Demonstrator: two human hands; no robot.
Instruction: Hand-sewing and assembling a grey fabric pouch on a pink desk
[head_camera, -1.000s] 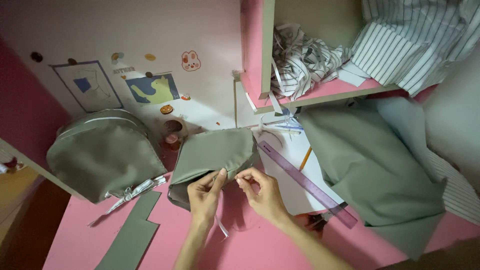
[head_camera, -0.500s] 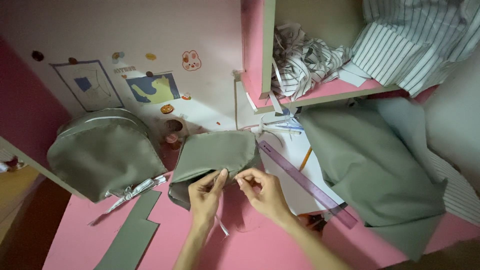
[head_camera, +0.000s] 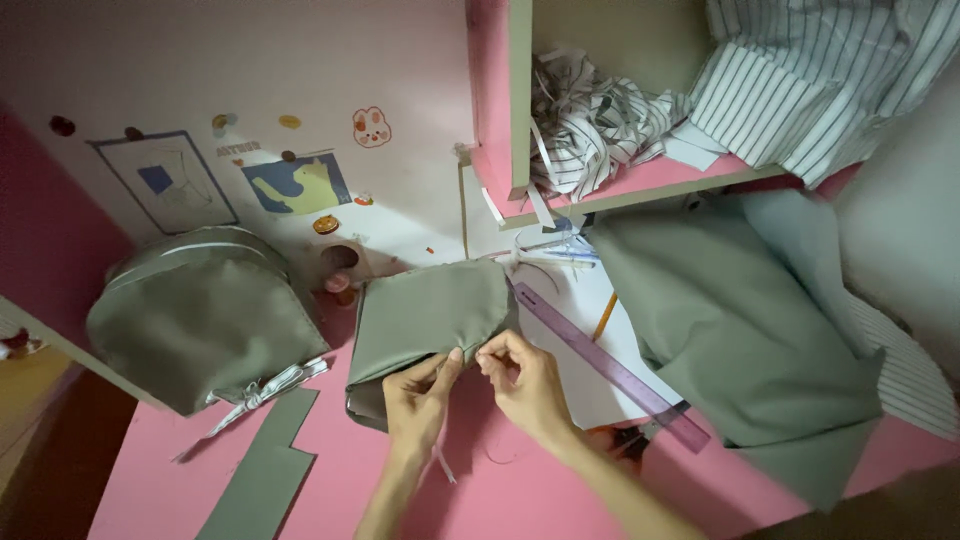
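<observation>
While both hands meet at the near edge of the folded sage-green fabric piece (head_camera: 425, 320), I note the grip: left hand (head_camera: 420, 395) has thumb and forefinger pressed together, pinching the fabric's lower edge; right hand (head_camera: 525, 375) has its fingers (head_camera: 492, 357) closed on the same edge just beside the left, perhaps on a thread or needle, too small to tell. The piece lies flat on the pink desk (head_camera: 520, 490), at centre, directly ahead of me.

Judgement on doing this well: keep the two pinches close, keep the layers aligned along the edge, hold the rest of the piece flat so it does not shift.

Count, near to far:
- One cut strip of green fabric (head_camera: 262, 478), stepped outline, near left on the desk.
- One purple ruler (head_camera: 610, 368), lying diagonally just right of my hands, on white paper (head_camera: 585, 385).
- One yellow pencil (head_camera: 605, 316), just beyond the ruler.
- One rounded green bag (head_camera: 205, 315) with white trim, left, apart from the piece.
- One large loose green cloth (head_camera: 740, 330), right.
- One heap of striped fabric and strips (head_camera: 700, 95) on the shelf, far right.
- Several stickers (head_camera: 295, 183) on the wall behind.
</observation>
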